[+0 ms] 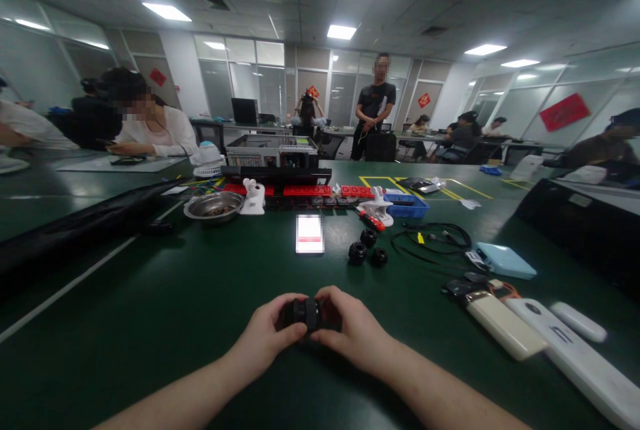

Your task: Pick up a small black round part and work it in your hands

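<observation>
Above the green table, a black cable gland (306, 313) with a ridged nut is between my two hands. My left hand (273, 327) pinches its left end with thumb and fingers. At its right end, the fingers and thumb of my right hand (353, 327) curl around and grip it. Fingers hide part of its surface. Beyond my right hand, three similar black cable glands (357, 252) lie close together. A phone (309, 234) with a bright screen lies ahead of my hands.
A metal bowl (214, 207) holds small parts at the back left. Farther back are an open computer case (273, 150), a blue tray (407, 205) and a red-handled tool (371, 219). Cables (435, 240), a light blue box (505, 261) and a cream power bank (505, 325) lie right.
</observation>
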`<state>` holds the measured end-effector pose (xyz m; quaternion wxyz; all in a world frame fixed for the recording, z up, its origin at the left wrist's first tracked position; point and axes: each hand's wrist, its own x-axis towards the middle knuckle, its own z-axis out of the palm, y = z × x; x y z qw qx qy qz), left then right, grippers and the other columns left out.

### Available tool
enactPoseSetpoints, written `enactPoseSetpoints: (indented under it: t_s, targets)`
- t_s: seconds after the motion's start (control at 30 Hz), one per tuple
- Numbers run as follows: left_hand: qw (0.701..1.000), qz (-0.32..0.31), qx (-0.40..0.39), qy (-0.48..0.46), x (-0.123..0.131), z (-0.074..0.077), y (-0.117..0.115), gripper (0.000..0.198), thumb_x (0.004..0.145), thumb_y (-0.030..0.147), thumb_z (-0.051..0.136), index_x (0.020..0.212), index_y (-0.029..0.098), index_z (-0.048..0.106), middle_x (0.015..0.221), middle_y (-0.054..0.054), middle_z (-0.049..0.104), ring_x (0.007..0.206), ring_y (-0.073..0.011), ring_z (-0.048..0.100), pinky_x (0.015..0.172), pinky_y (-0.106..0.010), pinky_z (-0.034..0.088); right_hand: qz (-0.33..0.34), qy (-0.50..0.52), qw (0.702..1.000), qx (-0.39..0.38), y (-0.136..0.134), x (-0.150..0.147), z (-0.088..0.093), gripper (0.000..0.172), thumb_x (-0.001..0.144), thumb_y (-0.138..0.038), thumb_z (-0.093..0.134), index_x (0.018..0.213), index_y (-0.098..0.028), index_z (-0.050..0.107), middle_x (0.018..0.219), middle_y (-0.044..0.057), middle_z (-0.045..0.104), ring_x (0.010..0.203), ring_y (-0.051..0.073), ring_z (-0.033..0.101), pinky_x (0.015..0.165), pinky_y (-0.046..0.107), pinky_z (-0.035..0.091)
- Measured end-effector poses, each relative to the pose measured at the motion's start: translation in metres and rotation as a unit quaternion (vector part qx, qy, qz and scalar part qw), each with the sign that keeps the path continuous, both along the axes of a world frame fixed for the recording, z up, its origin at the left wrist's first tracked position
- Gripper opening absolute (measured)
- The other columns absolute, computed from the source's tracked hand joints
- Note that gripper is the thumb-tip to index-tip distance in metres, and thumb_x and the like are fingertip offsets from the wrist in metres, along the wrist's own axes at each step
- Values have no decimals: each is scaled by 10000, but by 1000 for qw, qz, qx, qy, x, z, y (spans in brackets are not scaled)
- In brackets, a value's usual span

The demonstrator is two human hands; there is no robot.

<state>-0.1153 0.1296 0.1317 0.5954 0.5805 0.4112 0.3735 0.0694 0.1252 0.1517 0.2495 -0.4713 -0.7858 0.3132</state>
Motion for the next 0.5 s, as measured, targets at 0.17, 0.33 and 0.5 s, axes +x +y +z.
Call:
enactPoseSetpoints:
  t_s: [0.17, 0.33, 0.5]
  targets:
    - [998, 32, 41, 45, 2, 9, -6, 350, 641, 214, 627, 978, 181, 542, 955, -50, 621, 927, -225, 562, 820, -334, 432, 10, -5, 1000, 1, -3, 1, 4, 391, 682, -349, 614, 1009, -211, 450, 802, -2, 543, 662, 129, 487, 556, 218, 354]
    - [995, 35, 58, 78, 2, 11, -9, 388, 625, 174, 626, 1002, 196, 535, 982, -49, 616, 948, -230, 558, 828, -329, 434, 39, -52, 998, 11, 2, 2, 1, 270, 857, -359, 345, 795, -163, 520, 704, 9, 536, 624, 118, 472, 554, 223, 335]
    - [997, 25, 40, 55, 1, 6, -6, 420, 620, 208, 655, 1022, 201, 533, 1026, -56, 608, 974, -239, 550, 854, -342, 416, 29, -34, 999, -13, 4, 1, -2, 190, 807, -339, 457, 804, -160, 521, 684, -1, 528, 594, 109, 460, 521, 215, 326]
